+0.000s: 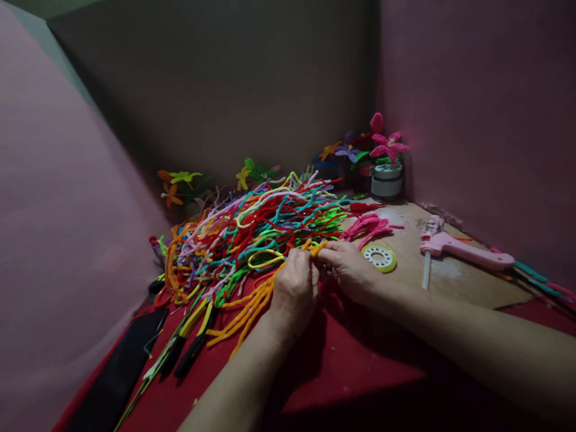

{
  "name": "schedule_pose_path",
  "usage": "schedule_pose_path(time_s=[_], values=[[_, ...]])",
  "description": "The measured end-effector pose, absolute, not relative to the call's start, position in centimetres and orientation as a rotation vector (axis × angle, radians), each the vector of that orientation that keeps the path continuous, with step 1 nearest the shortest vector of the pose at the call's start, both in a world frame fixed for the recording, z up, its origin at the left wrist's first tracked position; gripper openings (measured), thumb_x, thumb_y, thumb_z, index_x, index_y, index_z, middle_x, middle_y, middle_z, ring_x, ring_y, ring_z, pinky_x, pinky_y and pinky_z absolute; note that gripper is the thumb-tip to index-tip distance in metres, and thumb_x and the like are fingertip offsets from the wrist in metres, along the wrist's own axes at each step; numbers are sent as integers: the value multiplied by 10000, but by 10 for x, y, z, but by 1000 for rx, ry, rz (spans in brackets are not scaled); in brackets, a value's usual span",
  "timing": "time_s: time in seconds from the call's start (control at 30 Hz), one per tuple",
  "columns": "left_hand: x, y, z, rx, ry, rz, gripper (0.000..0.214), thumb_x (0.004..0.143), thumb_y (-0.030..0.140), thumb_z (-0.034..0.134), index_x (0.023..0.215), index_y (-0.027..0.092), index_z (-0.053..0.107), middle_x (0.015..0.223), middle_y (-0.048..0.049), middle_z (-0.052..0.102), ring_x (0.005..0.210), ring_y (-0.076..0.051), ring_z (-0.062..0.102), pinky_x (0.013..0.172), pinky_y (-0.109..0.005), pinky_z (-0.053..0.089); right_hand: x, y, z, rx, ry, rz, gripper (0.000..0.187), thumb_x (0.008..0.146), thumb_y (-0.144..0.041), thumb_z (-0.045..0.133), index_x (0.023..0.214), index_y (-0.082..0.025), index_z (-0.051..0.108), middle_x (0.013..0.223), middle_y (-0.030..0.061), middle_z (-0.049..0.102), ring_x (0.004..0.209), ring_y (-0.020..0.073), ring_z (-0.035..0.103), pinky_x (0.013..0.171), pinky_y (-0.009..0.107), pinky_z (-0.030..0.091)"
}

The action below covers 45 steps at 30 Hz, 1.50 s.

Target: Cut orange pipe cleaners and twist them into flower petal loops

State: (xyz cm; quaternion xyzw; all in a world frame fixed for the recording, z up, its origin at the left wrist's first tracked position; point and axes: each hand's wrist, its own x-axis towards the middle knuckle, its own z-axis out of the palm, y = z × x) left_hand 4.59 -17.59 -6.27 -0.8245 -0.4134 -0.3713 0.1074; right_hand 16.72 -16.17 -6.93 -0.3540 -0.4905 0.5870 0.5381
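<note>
A bunch of orange pipe cleaners point(252, 306) is gripped in my left hand point(294, 288), their loose ends trailing toward the lower left. My right hand point(348, 267) pinches the upper end of the same bunch, close beside the left one. Both hands are closed, and the fingertips are partly hidden. Just behind them lies a large tangled heap of many-coloured pipe cleaners point(270, 216). Pink pipe cleaners point(366, 228) rest past my right hand, near a yellow and white ring-shaped roll point(378, 258).
A pink glue gun point(468, 249) lies on a brown board point(405, 222) at right. Pliers with yellow and black handles point(191, 336) and a flat black object point(121, 366) are at left. Pipe-cleaner flowers point(389, 146) stand along the wall, one in a grey pot point(387, 182). Red cloth point(351, 366) covers the table.
</note>
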Motion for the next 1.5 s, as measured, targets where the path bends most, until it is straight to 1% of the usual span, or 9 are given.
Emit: schedule_pose_path(time_s=[0.2,0.37,0.43,0.6,0.67,0.9,1.07,1.27,1.5], values=[[46,-178,-58,-2522,-1455,-1371,77,781,171,415,755,179,487,676,-33,542,608,-139,531,589,-257,418,169,-165,-59,-943,-1365,1242,80,636,-143,440,607,-158,513,532,-28,468,497,87,406,481,214,312],[47,-177,-46,-2704,-2218,-1846,49,728,219,490,743,173,483,477,32,554,358,-98,477,390,-206,363,172,-173,-53,-1115,-1613,802,67,662,-144,444,612,-176,475,584,-19,491,549,101,415,535,234,311],[47,-176,-41,-2703,-2350,-1963,54,711,209,505,722,165,476,455,37,559,315,-88,451,357,-196,340,173,-173,-53,-1149,-1633,692,75,662,-150,456,593,-179,452,570,-23,470,542,100,395,532,239,295],[46,-175,-35,-2743,-2360,-2146,150,695,269,566,747,151,489,470,33,578,312,-86,470,352,-186,340,173,-168,-57,-1003,-1433,1145,59,669,-191,447,646,-168,496,599,-12,511,545,105,451,525,230,341],[45,-174,-37,-2801,-2317,-2129,165,703,291,565,749,152,490,478,26,582,323,-90,474,363,-194,350,174,-165,-61,-981,-1377,1208,58,660,-192,450,637,-165,497,573,-14,504,523,101,449,511,227,340],[44,-175,-55,-2659,-1898,-1736,78,740,243,514,759,177,550,497,29,540,417,-87,480,451,-197,362,176,-166,-60,-986,-1539,1118,99,663,-164,432,681,-163,529,615,-9,532,566,105,470,535,222,349],[48,-177,-48,-2718,-2139,-1852,53,740,218,478,717,171,488,418,60,473,353,-73,420,383,-174,308,178,-168,-52,-1115,-1729,806,68,672,-146,448,659,-161,513,642,1,537,616,118,469,592,244,354],[47,-176,-36,-2770,-2320,-1941,103,728,246,519,702,155,481,377,59,477,316,-61,392,354,-160,300,182,-163,-50,-931,-1484,1094,100,690,-242,534,703,-146,558,645,-14,533,594,101,461,569,236,361],[46,-177,-37,-2874,-2262,-1975,190,730,342,549,735,153,527,441,42,513,323,-61,397,336,-170,301,185,-164,-45,-887,-1337,1185,251,709,-352,558,585,-136,592,546,-11,530,517,86,436,512,241,318]])
